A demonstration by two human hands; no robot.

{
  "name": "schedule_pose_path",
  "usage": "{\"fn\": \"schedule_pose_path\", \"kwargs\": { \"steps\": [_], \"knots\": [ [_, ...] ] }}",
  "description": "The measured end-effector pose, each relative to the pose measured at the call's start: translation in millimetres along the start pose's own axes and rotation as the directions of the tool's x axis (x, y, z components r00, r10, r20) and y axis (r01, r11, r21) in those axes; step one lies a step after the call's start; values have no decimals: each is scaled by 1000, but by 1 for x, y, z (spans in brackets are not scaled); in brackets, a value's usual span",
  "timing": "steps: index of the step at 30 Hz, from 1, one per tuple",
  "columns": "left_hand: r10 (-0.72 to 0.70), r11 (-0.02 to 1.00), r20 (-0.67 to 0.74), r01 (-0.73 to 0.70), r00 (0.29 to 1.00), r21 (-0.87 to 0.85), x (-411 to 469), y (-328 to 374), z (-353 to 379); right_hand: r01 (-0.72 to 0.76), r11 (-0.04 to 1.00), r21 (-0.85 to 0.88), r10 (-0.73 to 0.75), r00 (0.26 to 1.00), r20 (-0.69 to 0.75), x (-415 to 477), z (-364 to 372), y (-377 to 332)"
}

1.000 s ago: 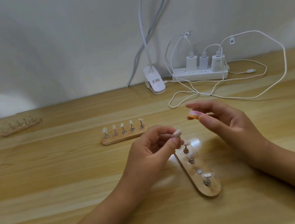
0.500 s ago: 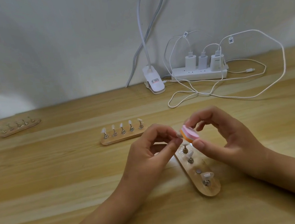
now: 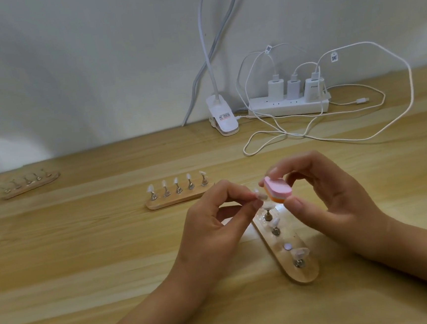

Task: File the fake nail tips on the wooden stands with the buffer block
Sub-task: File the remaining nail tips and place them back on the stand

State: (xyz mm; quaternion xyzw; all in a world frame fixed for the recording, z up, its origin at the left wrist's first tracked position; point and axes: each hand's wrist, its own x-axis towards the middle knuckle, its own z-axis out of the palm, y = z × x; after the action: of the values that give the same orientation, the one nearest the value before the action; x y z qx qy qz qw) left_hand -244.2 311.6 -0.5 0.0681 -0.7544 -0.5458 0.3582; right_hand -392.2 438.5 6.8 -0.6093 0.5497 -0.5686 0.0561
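Note:
My left hand pinches a small pale nail tip between thumb and fingers, lifted off its stand. My right hand grips a pink and orange buffer block between thumb and fingers, right beside the tip, seemingly touching it. Below both hands lies a wooden stand with three nail tips on metal pegs and one bare magnet spot. A second wooden stand with several nail tips sits to the left of the hands.
A third wooden stand lies at the far left of the wooden table. A white clip lamp base, a power strip with three chargers and looping white cables sit along the wall.
My right hand has brought the buffer block down and left to the nail tip held by my left hand. The left hand has stayed nearly in place.

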Motion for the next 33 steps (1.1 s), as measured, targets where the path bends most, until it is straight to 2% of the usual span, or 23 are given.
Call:
{"fn": "schedule_pose_path", "kwargs": {
  "steps": [3, 5, 9, 12, 16, 21, 24, 28, 33],
  "knots": [
    [12, 1000, -6, -11, 1000, 6, 0, -1, 0, -71, 997, -10, 72, 996, 45, 0, 2, 4],
    [7, 1000, -7, -7, 1000, 4, 0, 0, 0, -114, 993, 18, 114, 993, 12, 1, 0, 5],
    [9, 1000, -7, -9, 1000, 17, 0, -1, 0, -26, 1000, -15, 27, 999, 39, -1, 1, 4],
    [6, 1000, -7, -6, 1000, 20, 0, -1, 0, -125, 992, 8, 125, 992, 18, 1, 1, 6],
    [15, 999, 16, -15, 1000, 38, -1, 0, 0, 19, 1000, -11, -19, 999, 34, -1, -2, 4],
    [-1, 1000, 6, 0, 1000, 30, 0, -1, 0, -82, 997, 3, 82, 997, 15, 1, -2, 7],
    [14, 999, 13, -14, 1000, 42, -1, 2, 1, 1, 1000, -8, -1, 999, 33, -2, -1, 6],
    [20, 998, -3, -20, 1000, 64, -1, 2, 1, -81, 994, -76, 84, 995, 46, 3, 0, 7],
    [42, 996, -5, -41, 999, 80, -2, 2, 1, 19, 1000, 20, -19, 999, 33, 2, -1, 6]
  ]
}}
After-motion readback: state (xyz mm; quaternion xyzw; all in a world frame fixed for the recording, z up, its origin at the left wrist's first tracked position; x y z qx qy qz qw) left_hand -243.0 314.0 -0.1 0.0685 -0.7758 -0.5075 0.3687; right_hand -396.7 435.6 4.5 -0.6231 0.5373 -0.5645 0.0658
